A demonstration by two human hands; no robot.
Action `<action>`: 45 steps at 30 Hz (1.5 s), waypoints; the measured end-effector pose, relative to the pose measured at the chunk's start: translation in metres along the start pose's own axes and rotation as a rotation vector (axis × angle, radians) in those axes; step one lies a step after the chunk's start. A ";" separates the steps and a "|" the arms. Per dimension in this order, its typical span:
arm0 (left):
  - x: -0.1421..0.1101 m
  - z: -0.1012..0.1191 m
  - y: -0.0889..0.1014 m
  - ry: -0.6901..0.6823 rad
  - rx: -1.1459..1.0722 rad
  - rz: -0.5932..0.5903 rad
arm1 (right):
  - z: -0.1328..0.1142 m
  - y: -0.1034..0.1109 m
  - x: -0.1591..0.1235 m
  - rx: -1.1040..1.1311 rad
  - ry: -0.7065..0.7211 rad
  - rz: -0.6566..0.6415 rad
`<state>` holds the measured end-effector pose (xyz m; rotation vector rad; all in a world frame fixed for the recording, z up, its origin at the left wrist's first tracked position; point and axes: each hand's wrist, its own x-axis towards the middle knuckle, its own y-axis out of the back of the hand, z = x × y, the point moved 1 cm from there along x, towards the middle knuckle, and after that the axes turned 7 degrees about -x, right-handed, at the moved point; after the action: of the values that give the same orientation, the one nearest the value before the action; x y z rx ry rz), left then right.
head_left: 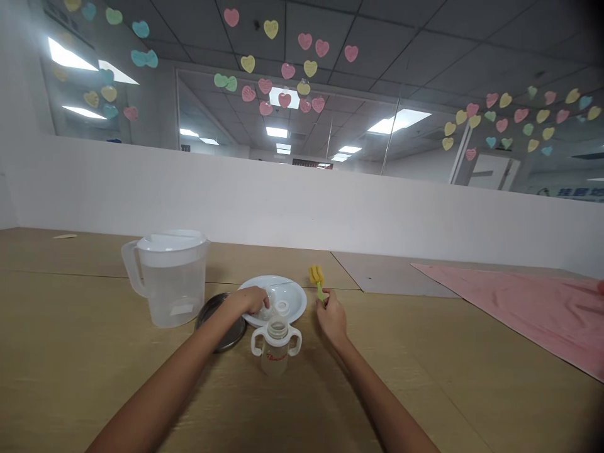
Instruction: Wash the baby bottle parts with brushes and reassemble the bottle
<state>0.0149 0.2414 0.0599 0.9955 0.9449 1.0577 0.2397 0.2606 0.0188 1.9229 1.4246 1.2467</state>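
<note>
My right hand (333, 318) is closed around the green handle of a small sponge brush (316, 275), its yellow head pointing up and away from me. My left hand (255, 300) reaches over the near left part of a white plate (296, 296). Its fingers are bent down at a clear, pale piece (270, 297) that they partly hide. A white ring-shaped piece (282, 307) lies on the plate beside those fingers. Upright in front of the plate stands a baby bottle (275, 352) with two white handles, red lettering and an uncapped neck.
A large translucent lidded pitcher (174, 283) stands at the left. A dark round metal dish (231, 340) sits partly under my left forearm. Pink cloth (528, 308) covers the table's right side. A low white wall (302, 207) with glass above closes off the back.
</note>
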 end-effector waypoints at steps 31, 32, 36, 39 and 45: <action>-0.020 0.028 0.009 -0.041 0.062 0.065 | 0.001 -0.003 -0.001 0.026 0.043 0.014; -0.020 0.028 0.009 -0.043 0.065 0.055 | 0.001 -0.003 -0.001 0.026 0.047 0.015; -0.020 0.032 0.004 -0.075 0.056 0.067 | 0.000 -0.002 -0.001 0.043 0.057 0.021; -0.019 0.034 0.000 -0.106 0.048 0.127 | 0.001 -0.003 -0.001 0.037 0.051 0.023; -0.008 0.025 -0.002 -0.204 0.022 0.251 | 0.002 -0.003 -0.001 0.062 0.057 0.044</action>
<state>0.0375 0.2286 0.0656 1.2386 0.6777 1.1298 0.2398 0.2613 0.0151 1.9841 1.4731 1.3011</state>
